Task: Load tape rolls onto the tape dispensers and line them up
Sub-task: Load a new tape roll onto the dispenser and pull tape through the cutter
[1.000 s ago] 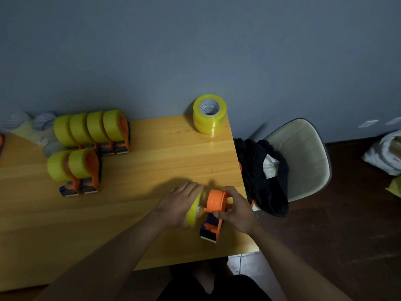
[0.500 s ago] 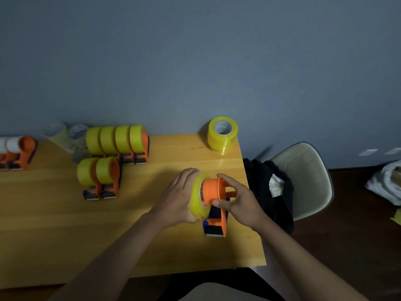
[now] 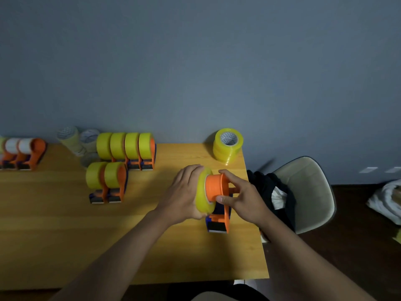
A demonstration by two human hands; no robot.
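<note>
Two bare hands meet right of centre in the frame, over the right end of a wooden table (image 3: 65,246). Behind them, in the middle left, stand six loaded dispensers (image 3: 125,148) in two rows, four at the back and two in front, and a stack of spare yellow rolls (image 3: 227,148) sits at the table's far right corner. The orange dispenser (image 3: 220,205) being loaded stands upright near the table's right edge, its round hub pointing toward the left of the frame. The yellow tape roll (image 3: 202,192) sits on edge at the hub's left end, its hole facing right, so the roll's axis runs left to right in line with the hub; it appears only partly on. The left hand (image 3: 184,192) is nearer the roll, palm cupped flat against its left face with fingers curled over the top rim. The right hand (image 3: 240,196) steadies the dispenser, thumb and fingers pinching the orange side plate. Seating the roll likely calls for a straight push toward the right.
</note>
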